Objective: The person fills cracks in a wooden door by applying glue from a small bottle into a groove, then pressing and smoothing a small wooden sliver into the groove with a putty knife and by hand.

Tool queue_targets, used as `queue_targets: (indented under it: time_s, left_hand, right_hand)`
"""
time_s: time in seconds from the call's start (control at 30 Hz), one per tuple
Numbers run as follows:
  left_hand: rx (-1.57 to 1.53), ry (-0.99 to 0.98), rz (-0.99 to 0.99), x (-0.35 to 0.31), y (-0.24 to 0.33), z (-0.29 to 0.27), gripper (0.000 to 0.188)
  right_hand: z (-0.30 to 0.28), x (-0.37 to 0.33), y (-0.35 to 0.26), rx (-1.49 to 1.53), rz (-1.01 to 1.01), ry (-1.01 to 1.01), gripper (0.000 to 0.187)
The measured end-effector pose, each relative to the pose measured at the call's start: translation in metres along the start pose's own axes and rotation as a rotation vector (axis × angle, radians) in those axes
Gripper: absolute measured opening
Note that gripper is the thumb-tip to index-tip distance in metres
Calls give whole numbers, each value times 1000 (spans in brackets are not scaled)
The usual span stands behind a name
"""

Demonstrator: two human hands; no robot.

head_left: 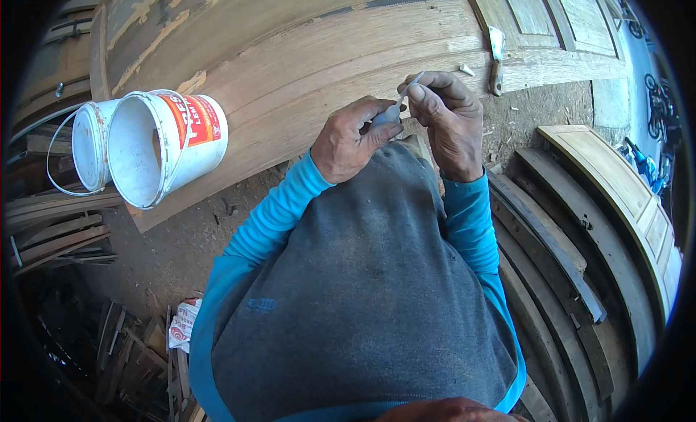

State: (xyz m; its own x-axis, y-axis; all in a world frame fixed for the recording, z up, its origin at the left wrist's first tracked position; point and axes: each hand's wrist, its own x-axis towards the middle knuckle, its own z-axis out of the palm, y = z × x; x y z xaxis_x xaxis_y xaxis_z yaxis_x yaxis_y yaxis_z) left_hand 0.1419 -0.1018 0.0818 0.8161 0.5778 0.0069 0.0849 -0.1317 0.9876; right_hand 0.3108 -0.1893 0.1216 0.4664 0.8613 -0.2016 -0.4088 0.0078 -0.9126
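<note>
My left hand (353, 137) is closed around a small pale squeeze bottle (389, 116), just above my lap. A narrow nozzle rises from the bottle toward my other hand. My right hand (451, 117) pinches a thin, pale sliver (415, 80) between thumb and forefinger, by the nozzle's tip; whether it is part of the nozzle or a separate piece I cannot tell. Beyond my right hand, a small white cone-shaped cap (466, 69) lies on a wooden door panel (348, 56). A putty knife (496, 59) with a wooden handle rests farther right on the wood.
Two white buckets, one open (138, 150) and one behind it (90, 146), lie tipped at the left of the panel. Curved-looking planks (551, 226) and another door panel (616, 175) lean at the right. Wood scraps (130, 349) and a white bag (185, 324) sit lower left.
</note>
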Motion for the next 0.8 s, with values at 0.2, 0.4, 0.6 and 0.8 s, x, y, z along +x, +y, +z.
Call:
queue_targets:
  time_s: [0.2, 0.4, 0.6, 0.8]
  left_hand:
    - [-31, 22, -8, -7, -2, -1, 36]
    - [31, 30, 18, -12, -2, -2, 35]
    - [-15, 75, 72, -20, -3, 8, 31]
    - [71, 124, 147, -15, 4, 10, 32]
  right_hand:
    - [3, -4, 0, -96, -16, -10, 18]
    - [6, -6, 1, -194, -15, -33, 19]
    - [-4, -1, 4, -171, -9, -73, 14]
    - [-10, 0, 12, -29, -27, -135, 11]
